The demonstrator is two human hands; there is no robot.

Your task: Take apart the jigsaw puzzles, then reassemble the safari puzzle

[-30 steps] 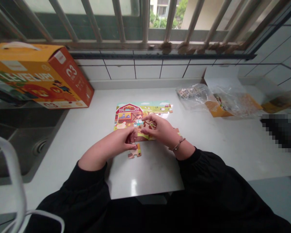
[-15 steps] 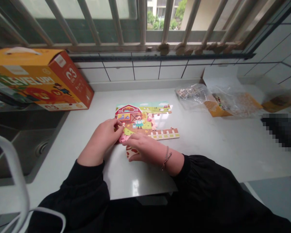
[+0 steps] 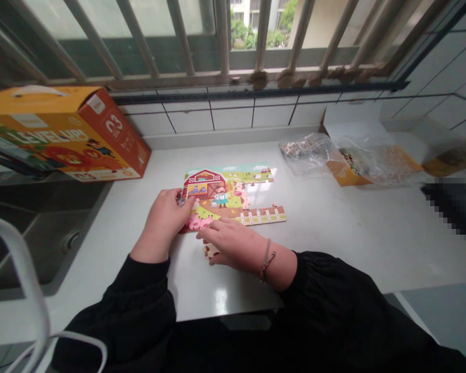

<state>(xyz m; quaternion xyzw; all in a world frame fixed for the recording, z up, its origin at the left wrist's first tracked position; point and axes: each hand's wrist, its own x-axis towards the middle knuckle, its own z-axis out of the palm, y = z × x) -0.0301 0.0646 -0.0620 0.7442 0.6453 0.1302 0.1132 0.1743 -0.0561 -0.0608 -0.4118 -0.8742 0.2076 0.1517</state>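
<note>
White countertop [image 3: 334, 233] beneath window bars [image 3: 222, 39], left hand [image 3: 162, 220] on a farm jigsaw [image 3: 222, 198], grip unclear, right hand [image 3: 235, 243] holding a brown-patched piece [image 3: 209, 250] near its front edge.

Runs white and glossy as a worktop [image 3: 334, 233] with a light reflection near the front edge. Carries a partly joined farm puzzle [image 3: 220, 196] lying flat around the middle, gapped on the right side. Holds a tall orange carton [image 3: 62, 142] at rear left, beside a dark sink [image 3: 81, 207] let into the surface. Bears a clear plastic bag [image 3: 305, 147] at rear right, next to a low open orange box [image 3: 349, 176]. Has a dark, pixelated object [image 3: 454, 207] at far right.
</note>
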